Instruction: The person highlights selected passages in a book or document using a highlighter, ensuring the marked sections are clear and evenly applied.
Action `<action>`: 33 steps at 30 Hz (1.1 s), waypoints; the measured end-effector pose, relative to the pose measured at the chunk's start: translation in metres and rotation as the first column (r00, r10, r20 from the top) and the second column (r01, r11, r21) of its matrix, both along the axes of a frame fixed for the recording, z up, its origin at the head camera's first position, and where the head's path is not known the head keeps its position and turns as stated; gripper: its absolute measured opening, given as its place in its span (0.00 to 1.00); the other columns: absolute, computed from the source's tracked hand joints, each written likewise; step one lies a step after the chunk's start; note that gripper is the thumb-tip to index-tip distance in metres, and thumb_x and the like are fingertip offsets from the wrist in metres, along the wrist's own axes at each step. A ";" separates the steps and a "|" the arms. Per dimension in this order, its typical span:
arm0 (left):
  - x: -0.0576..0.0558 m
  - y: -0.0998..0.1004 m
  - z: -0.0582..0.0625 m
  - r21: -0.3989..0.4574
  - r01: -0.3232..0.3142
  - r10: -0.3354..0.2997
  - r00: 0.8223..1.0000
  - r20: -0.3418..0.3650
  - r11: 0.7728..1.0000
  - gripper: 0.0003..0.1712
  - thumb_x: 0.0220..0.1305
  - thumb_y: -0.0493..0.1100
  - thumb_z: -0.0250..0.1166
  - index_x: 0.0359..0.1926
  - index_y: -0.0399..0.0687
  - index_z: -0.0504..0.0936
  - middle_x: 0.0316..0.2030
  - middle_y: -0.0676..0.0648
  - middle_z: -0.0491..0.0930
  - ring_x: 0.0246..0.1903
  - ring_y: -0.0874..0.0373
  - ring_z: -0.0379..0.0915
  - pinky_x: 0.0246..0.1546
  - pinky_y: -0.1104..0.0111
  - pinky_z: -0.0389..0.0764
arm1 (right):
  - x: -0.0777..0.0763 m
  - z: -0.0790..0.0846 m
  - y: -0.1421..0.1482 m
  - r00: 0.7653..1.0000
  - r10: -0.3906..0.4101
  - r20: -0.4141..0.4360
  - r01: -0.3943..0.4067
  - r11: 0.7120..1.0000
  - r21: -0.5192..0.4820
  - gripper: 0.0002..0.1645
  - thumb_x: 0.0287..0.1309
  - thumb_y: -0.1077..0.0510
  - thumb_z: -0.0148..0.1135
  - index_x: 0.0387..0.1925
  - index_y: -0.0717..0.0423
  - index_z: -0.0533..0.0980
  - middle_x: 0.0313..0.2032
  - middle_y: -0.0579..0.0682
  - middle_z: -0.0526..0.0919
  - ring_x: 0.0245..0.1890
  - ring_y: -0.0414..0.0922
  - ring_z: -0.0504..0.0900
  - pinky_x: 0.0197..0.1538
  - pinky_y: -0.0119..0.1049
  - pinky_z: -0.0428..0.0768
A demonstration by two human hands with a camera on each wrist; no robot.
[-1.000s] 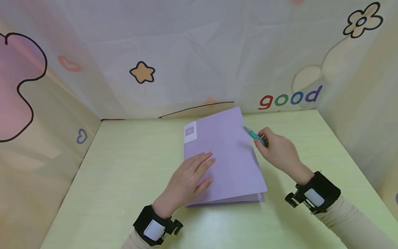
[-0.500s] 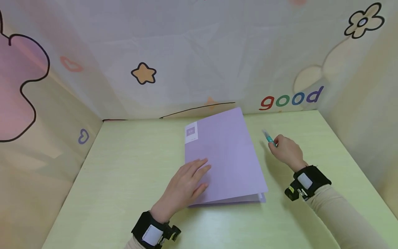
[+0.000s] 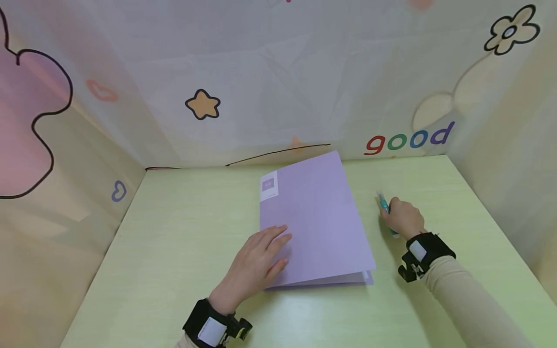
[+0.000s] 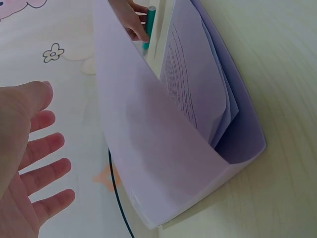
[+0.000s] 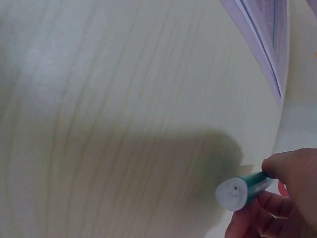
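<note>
A purple folder (image 3: 322, 222) with a white label (image 3: 269, 185) lies at the middle of the table, its front cover raised a little. Printed sheets (image 4: 190, 74) show inside it in the left wrist view. Fingers spread and relaxed, my left hand (image 3: 254, 261) is over the folder's lower left part. To the right of the folder, my right hand (image 3: 404, 217) pinches a teal pen (image 3: 384, 203) between thumb and fingers, low over the table. The pen's white end (image 5: 233, 193) faces the right wrist camera.
The pale green table (image 3: 183, 241) reaches back to a white curtain (image 3: 261, 72) with printed drawings and the word good. More curtain hangs along both sides. A black camera band (image 3: 428, 251) is strapped round each wrist.
My right hand has moved right and down with the pen, away from the folder's right edge to near the tabletop. My left hand has slid slightly down and left over the folder.
</note>
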State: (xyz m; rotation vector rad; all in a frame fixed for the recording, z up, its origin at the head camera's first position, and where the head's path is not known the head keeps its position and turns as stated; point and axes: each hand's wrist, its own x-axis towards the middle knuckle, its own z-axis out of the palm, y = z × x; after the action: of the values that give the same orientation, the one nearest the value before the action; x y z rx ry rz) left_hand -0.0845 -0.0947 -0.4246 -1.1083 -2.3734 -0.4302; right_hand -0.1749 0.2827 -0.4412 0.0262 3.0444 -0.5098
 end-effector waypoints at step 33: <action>-0.024 -0.010 -0.001 -0.038 -0.040 0.043 0.996 0.077 0.998 0.26 0.57 0.46 0.62 0.56 0.43 0.69 0.57 0.42 0.68 0.56 0.50 0.61 0.57 0.59 0.64 | -0.001 -0.011 -0.008 0.996 -0.026 -0.079 0.029 0.999 0.032 0.18 0.59 0.52 0.48 0.31 0.66 0.63 0.24 0.61 0.69 0.18 0.53 0.69 0.18 0.45 0.69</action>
State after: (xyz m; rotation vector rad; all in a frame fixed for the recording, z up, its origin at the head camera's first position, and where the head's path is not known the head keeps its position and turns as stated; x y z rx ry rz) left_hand -0.1082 -0.1050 -0.4253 -1.0739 -2.4766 -0.4243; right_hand -0.1760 0.2752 -0.4526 0.0510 3.1337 -0.4734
